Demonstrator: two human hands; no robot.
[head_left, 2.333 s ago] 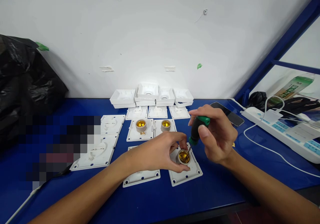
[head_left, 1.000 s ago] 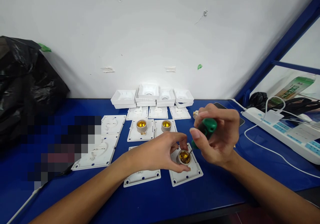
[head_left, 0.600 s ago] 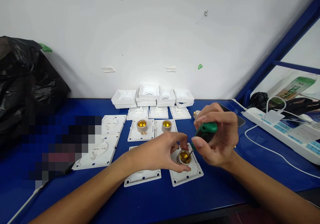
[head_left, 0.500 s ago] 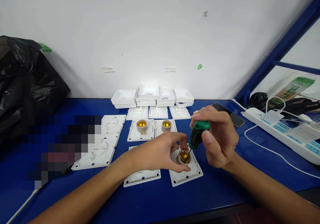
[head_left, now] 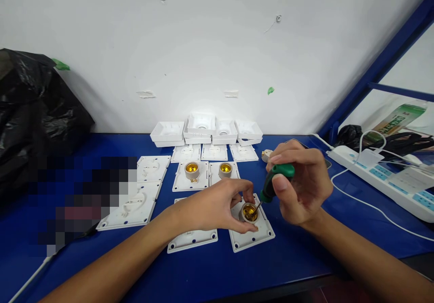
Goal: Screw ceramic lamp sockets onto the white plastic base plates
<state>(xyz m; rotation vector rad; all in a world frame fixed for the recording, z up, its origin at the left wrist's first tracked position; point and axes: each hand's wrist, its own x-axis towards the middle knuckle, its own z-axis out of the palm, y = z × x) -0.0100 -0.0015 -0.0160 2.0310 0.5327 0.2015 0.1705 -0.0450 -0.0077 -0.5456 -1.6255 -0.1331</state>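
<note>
My left hand (head_left: 225, 208) is closed round the rim of a lamp socket (head_left: 250, 212), thumb on the near side and fingers on the far side. Brass-coloured metal lines the inside of this socket, which sits on a square white plastic base plate (head_left: 253, 239). In my right hand (head_left: 301, 183) is a screwdriver (head_left: 276, 181) with a green and black handle. Its shaft leans down to the left, and the tip is inside the socket. Two similar sockets, a left one (head_left: 192, 170) and a right one (head_left: 225, 170), stand on plates farther back.
White square housings (head_left: 167, 132) are stacked along the wall. More base plates (head_left: 130, 206) lie left on the blue table (head_left: 190, 278). A loose socket (head_left: 266, 155) is behind my right hand. At right are a power strip (head_left: 383, 174) and a white cable; a black bag (head_left: 37, 118) stands left.
The screwdriver handle has tipped farther to the right with my right hand, its tip staying in the socket. The loose socket behind that hand now shows more. My left hand stays put.
</note>
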